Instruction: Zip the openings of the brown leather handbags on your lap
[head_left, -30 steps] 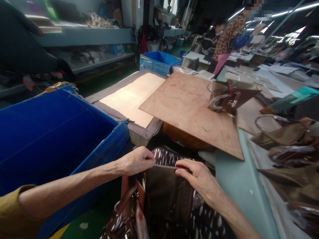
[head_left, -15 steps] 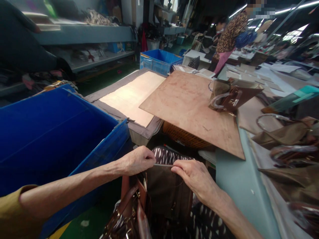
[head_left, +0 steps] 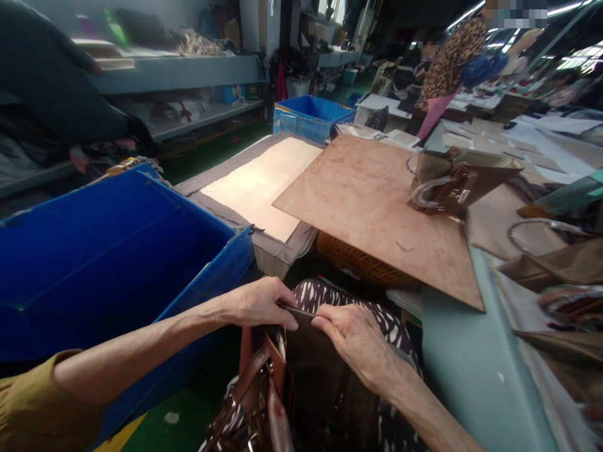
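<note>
A brown handbag [head_left: 325, 370] rests in my lap, over dark trousers with white flecks. Its dark brown lining or panel is pulled up toward me, and the reddish-brown handles [head_left: 277, 408] hang at its left side. My left hand [head_left: 266, 304] pinches the left end of the panel's top edge between thumb and fingers. Close by on the right, my right hand [head_left: 346, 333] grips the same edge with thumb and forefinger. A short stretch of edge shows between the hands. The lower part of the bag is in shadow.
A large blue bin [head_left: 198, 282] stands to my left. Ahead, a brown board [head_left: 358, 201] carries another brown handbag [head_left: 447, 188]. More bags [head_left: 556, 263] lie on the pale table [head_left: 461, 358] at right. A person in a spotted top [head_left: 452, 63] stands farther back.
My left hand has opened its grip slightly, with the thumb now lower on the edge. My right hand has shifted a little left along it. The view has turned slightly left.
</note>
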`<action>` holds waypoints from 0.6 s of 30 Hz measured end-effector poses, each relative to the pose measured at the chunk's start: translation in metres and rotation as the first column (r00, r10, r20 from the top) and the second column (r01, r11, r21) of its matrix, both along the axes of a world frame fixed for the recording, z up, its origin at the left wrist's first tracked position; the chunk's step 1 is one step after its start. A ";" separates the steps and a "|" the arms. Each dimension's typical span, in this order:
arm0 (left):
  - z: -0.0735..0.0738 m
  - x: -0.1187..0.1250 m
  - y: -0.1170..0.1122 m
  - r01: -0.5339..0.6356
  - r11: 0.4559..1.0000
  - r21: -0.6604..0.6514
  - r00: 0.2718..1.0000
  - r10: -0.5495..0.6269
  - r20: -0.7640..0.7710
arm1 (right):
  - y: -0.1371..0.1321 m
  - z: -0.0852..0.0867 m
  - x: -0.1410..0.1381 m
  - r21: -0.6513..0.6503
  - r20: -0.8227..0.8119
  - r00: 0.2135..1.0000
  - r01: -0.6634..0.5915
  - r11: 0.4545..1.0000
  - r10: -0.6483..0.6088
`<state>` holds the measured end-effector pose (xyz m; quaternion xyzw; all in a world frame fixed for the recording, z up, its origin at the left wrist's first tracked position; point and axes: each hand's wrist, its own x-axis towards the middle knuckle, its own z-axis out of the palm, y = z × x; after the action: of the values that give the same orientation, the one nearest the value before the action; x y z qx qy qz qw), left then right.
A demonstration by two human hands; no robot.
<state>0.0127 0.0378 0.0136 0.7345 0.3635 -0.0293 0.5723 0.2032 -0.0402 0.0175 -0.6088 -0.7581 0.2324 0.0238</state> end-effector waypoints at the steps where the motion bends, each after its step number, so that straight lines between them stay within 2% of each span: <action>1: -0.001 -0.002 0.000 -0.002 1.000 -0.029 1.000 0.001 -0.008 | 0.000 0.000 0.000 -0.005 -0.010 1.000 0.002 1.000 -0.002; 3: -0.003 -0.004 -0.001 -0.037 0.998 -0.058 0.999 0.036 -0.019 | 0.000 -0.001 0.001 -0.023 -0.030 1.000 0.008 1.000 -0.009; 8: -0.007 -0.003 -0.003 -0.079 0.996 -0.030 0.997 0.080 0.013 | -0.002 -0.005 0.005 -0.022 -0.100 0.995 0.002 1.000 -0.004; 13: -0.010 -0.001 -0.006 -0.102 0.993 0.064 0.994 0.103 -0.019 | 0.000 -0.008 0.006 -0.028 -0.096 0.995 -0.001 1.000 -0.001; 18: -0.014 0.006 -0.010 -0.096 0.984 0.148 0.994 0.103 -0.038 | 0.005 -0.003 -0.012 -0.037 -0.058 0.997 -0.062 0.997 0.060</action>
<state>0.0184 0.0282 -0.0001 0.7545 0.4138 0.0094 0.5094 0.1912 -0.0347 0.0148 -0.5790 -0.7708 0.2646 0.0264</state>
